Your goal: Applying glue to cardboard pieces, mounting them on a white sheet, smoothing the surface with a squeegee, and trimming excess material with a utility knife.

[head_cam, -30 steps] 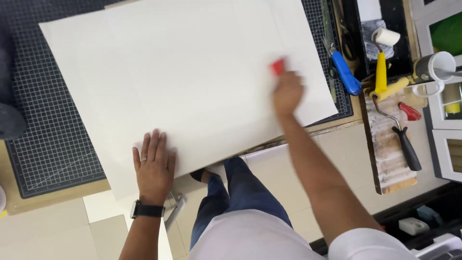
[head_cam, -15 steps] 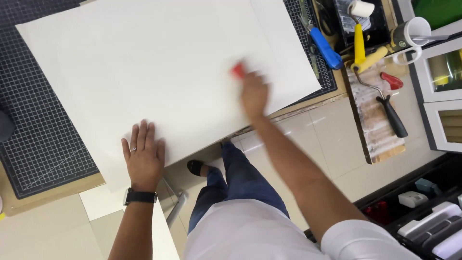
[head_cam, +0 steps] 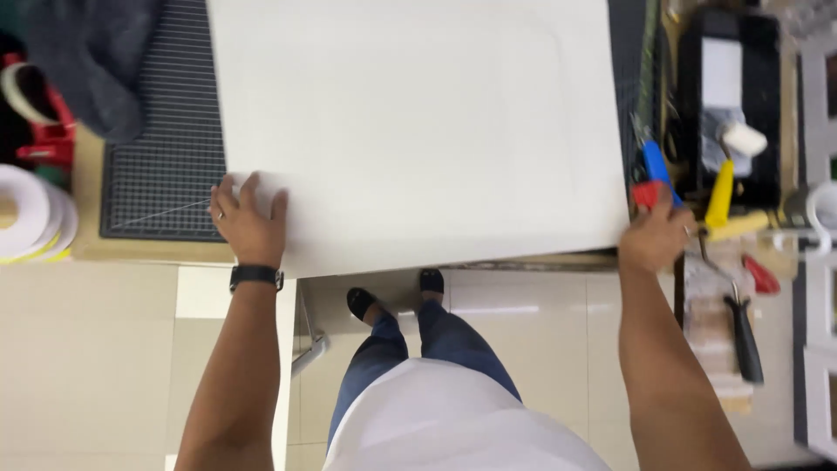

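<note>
A large white sheet lies flat over a dark gridded cutting mat on the workbench. My left hand presses flat on the sheet's near left corner, fingers spread; a black watch is on that wrist. My right hand is at the sheet's near right corner, closed around a small red tool that touches the sheet's edge.
Right of the sheet lie a blue-handled tool, a yellow-handled paint roller over a black tray, a black-handled tool and a red item. Tape rolls and grey cloth sit at left. Tiled floor below.
My right hand has slid the red tool from the sheet's middle to its right near corner. The view has shifted, and my left hand now rests on the left corner.
</note>
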